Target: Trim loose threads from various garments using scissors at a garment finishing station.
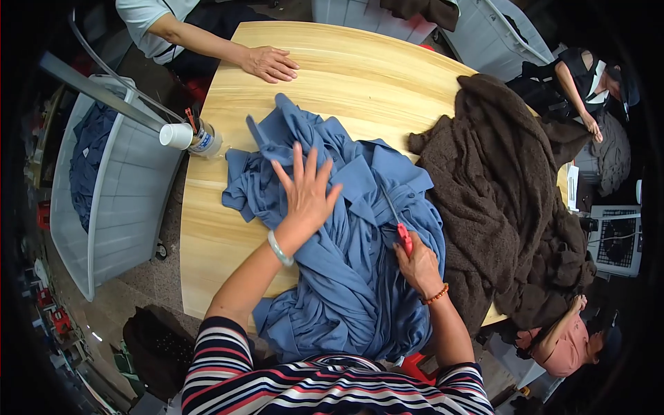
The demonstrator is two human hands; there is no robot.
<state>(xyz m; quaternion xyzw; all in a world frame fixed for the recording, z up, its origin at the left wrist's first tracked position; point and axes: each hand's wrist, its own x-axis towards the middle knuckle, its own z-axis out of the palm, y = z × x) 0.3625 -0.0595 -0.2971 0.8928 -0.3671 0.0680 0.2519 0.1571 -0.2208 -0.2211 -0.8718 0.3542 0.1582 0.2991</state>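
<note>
A heap of blue garments point(346, 263) with collars and folds lies across the wooden table in front of me. My left hand point(308, 194), with a pale bangle at the wrist, is over the upper left of the heap, fingers spread and holding nothing. Whether it touches the cloth I cannot tell. My right hand point(420, 266) is closed around the red handle of a tool with a long thin metal shaft point(391, 204). The shaft points up and left over the blue cloth, and its exact kind is unclear.
Brown fuzzy fabric point(484, 207) covers the table's right side. A co-worker's hand point(270, 63) rests at the far edge. A white cup point(176, 135) and a jar of tools point(205, 140) stand at the left edge. Beyond is a grey bin point(128, 200). Two people work at right.
</note>
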